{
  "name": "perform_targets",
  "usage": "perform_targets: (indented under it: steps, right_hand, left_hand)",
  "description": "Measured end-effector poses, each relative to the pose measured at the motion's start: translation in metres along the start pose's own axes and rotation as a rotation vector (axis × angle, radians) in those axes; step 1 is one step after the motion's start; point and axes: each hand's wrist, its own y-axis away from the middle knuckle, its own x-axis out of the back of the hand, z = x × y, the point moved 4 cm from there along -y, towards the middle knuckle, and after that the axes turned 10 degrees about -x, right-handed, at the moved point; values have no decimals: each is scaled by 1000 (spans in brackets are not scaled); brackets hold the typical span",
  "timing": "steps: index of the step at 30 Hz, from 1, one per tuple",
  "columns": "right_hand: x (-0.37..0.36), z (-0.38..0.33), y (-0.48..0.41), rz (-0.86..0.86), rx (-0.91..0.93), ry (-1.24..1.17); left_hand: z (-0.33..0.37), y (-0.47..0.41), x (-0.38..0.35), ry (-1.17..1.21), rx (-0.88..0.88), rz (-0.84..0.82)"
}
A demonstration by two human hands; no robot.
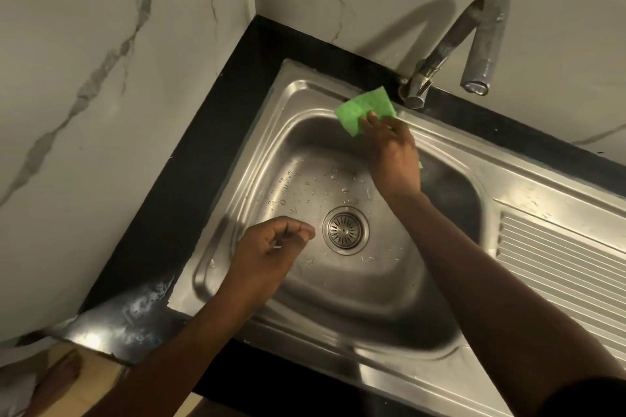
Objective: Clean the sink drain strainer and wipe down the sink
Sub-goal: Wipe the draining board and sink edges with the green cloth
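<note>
Right hand: the right hand (393, 152), upper centre of the frame, is pressing a green cloth (364, 108) flat against the back rim of the sink (437, 322), fingers spread over it, just left of the tap (440, 54).
Left hand: the left hand (271, 250) is hovering over the basin left of centre, fingers loosely curled and thumb nearing the fingertips; it appears to be holding nothing, though a thin pale sliver shows near the fingers that I cannot identify.
Strainer: the strainer (345, 229) is sitting seated in the drain at the middle of the basin floor, just right of the left hand, apart from it.
Basin: droplets and small flecks are lying scattered around the strainer.
Cloth handling: it is looking thin, soft and light, likely damp; a flat palm with spread fingers should be keeping it from bunching.
Strainer handling: probably light, stiff metal, wet and slippery; pinching its small centre knob or hooking a slot looks like the best hold.
Steel surface: smooth and slick, so wiping should be needing steady pressure.
</note>
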Motion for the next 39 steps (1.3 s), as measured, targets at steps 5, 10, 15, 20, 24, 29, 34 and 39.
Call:
perform_targets:
  steps: [5,10,15,20,24,29,34,39]
  right_hand:
    - [-16,-57,-28,18,81,-138]
    - [-21,-98,-63,-103,140,-223]
    - [-21,-122,-48,-232,113,-370]
    - [-21,-140,34,-261,181,-565]
    - [-11,-170,112,-645,55,-803]
    - [-6,-165,172,-604,127,-719]
    - [-8,-149,198,-619,313,-642]
    - [16,-141,203,-664,517,-702]
  left_hand:
    - [-2,5,5,23,0,29]
    - [-5,14,12,33,6,47]
    - [-3,24,20,42,1,107]
    - [2,34,27,48,-46,155]
    - [5,40,29,57,-92,214]
    - [15,43,29,47,-132,210]
    - [22,43,27,21,-116,171]
    - [26,40,32,50,-127,158]
